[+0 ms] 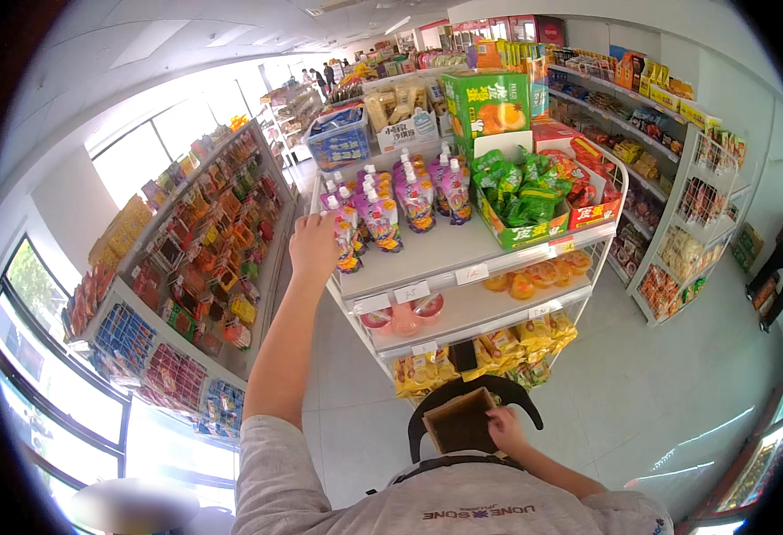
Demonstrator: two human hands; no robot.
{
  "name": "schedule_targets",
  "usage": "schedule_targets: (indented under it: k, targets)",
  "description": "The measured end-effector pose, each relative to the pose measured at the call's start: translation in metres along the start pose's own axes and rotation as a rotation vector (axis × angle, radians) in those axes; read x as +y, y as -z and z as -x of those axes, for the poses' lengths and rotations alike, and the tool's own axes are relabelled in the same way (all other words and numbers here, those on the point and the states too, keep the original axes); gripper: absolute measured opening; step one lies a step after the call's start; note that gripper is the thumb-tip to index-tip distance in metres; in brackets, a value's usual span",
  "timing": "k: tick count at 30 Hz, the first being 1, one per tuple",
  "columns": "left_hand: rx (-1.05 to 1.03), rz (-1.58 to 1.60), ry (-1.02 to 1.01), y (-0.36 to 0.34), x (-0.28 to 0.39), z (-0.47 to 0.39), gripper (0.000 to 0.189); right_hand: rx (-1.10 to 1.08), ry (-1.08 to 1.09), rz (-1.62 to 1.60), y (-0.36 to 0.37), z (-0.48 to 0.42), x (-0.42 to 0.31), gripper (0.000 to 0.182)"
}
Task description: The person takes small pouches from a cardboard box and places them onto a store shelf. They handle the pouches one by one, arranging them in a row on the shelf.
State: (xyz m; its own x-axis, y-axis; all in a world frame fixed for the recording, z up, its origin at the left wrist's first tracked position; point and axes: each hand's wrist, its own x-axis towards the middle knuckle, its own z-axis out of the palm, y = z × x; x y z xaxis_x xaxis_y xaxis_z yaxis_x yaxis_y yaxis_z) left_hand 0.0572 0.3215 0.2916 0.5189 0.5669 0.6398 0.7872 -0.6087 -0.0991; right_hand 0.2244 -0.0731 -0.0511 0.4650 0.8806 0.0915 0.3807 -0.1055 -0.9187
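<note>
My left hand is at the left front corner of the top shelf, against a purple spouted pouch. Its fingertips are hidden, so its grip on the pouch does not show. More white-capped spouted pouches stand upright in rows to the right of it. Low in front of my body, an open cardboard box rests at a black chair. The inside of the box is dark. My right hand has its fingers closed on the box's right rim.
Display cartons with green packets and red packets stand at the shelf's right. Lower tiers hold round orange-lidded cups and yellow bags. A snack rack stands to the left; wall shelving runs along the right.
</note>
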Motion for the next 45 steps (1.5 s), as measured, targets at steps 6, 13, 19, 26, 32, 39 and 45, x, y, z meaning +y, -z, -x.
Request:
schedule_targets:
  k: [6, 13, 19, 26, 32, 39, 45]
  targets:
    - [0.345, 0.139, 0.047, 0.006, 0.025, 0.023, 0.055, 0.071, -0.340, 0.189, 0.050, 0.092, 0.118, 0.023]
    - [-0.169, 0.244, -0.015, -0.026, 0.123, 0.215, 0.027, -0.072, -0.349, -0.017, 0.062, 0.056, 0.128, 0.019]
    - [-0.483, 0.497, -0.069, -0.037, 0.173, 0.397, 0.016, -0.140, -0.326, -0.232, 0.063, -0.001, 0.056, 0.017]
    - [-0.520, 0.833, 0.224, -0.062, 0.192, 0.434, 0.016, -0.284, -0.223, -0.077, 0.038, 0.008, 0.079, 0.017]
    - [-0.647, 0.785, 0.271, -0.031, 0.166, 0.428, 0.018, -0.425, -0.151, 0.037, 0.024, 0.023, 0.071, 0.017]
    - [-1.206, 0.877, 0.320, 0.049, 0.095, 0.420, 0.027, -0.868, -0.055, 0.032, 0.069, 0.010, -0.024, 0.017]
    - [-1.499, 1.028, 0.328, 0.080, 0.054, 0.436, 0.032, -1.293, -0.370, 0.129, 0.111, -0.003, -0.079, 0.023]
